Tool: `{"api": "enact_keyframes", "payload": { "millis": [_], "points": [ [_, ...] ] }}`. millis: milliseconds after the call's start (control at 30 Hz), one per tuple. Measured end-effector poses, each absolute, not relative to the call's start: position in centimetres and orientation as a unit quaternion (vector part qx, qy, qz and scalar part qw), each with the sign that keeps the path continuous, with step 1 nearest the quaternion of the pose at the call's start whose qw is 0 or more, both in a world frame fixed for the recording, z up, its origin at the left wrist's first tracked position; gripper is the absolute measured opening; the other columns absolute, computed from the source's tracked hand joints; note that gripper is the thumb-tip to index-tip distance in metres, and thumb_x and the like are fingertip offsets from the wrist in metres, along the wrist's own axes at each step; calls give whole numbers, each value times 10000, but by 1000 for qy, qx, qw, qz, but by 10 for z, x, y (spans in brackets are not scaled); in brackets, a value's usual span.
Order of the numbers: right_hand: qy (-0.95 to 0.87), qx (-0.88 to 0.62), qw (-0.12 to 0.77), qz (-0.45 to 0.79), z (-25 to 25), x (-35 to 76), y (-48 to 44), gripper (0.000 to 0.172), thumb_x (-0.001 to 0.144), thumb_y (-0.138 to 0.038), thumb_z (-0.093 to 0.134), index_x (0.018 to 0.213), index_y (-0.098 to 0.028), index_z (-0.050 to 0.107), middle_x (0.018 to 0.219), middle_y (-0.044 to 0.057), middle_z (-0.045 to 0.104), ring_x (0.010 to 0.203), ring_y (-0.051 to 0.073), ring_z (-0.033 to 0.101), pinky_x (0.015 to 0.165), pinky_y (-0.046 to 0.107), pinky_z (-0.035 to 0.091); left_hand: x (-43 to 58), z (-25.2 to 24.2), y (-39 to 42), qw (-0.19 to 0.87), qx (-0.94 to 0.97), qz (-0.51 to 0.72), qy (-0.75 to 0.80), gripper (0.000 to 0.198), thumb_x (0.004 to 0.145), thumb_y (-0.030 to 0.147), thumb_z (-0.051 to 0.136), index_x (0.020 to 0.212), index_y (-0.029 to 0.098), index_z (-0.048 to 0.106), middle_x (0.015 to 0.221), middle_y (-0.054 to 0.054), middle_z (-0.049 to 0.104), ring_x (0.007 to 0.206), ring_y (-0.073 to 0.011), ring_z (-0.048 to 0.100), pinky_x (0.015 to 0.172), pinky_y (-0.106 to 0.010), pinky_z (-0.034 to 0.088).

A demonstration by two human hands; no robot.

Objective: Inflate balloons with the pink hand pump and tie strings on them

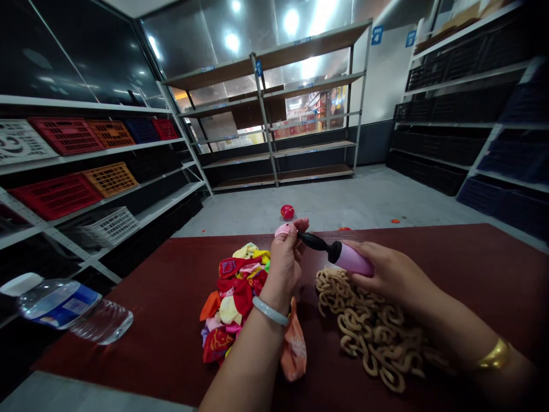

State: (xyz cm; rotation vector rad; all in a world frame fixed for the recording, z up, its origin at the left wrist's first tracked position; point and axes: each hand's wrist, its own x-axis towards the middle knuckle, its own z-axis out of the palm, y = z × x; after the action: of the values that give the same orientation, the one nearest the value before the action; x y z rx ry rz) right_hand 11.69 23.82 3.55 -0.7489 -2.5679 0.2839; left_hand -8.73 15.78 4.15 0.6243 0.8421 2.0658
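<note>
My right hand (386, 269) is wrapped round the purple barrel of a balloon pump (355, 258), whose black nozzle points left. At the nozzle's tip my left hand (288, 252) is closed on a pink balloon (282, 230), mostly hidden by the fingers. Under my left forearm lies a pile of limp balloons (234, 303) in red, yellow, orange and pink. An orange balloon (294, 346) rests apart, just right of that wrist. Below my right hand spreads a heap of tan rubber bands or loops (373, 332); their exact kind I cannot tell.
A water bottle (72, 309) stands at the left of the dark red table (150, 320). Beyond the table, a red ball-like balloon (287, 212) is on the floor. Shelves with crates (64, 135) line the left, and a metal rack (274, 114) stands at the back.
</note>
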Motion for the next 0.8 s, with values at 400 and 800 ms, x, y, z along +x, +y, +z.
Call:
{"api": "enact_keyframes", "payload": {
  "millis": [400,800],
  "points": [
    [-918,-236,228,225,45,119,237,581,791,-415,633,1359,-331,538,1221,30,676,1040,248,645,845,366,494,-67,45,154,422,259,816,299,233,845,349,696,965,162,627,1085,-111,727,1120,-229,640,952,-365,482],
    [-924,-238,247,170,41,119,238,603,794,-417,622,1382,-351,506,1254,10,669,1072,236,656,824,346,525,-65,54,150,457,240,822,240,295,855,360,683,1079,172,649,1252,-133,653,1230,-250,571,1020,-388,439]
  ]
}}
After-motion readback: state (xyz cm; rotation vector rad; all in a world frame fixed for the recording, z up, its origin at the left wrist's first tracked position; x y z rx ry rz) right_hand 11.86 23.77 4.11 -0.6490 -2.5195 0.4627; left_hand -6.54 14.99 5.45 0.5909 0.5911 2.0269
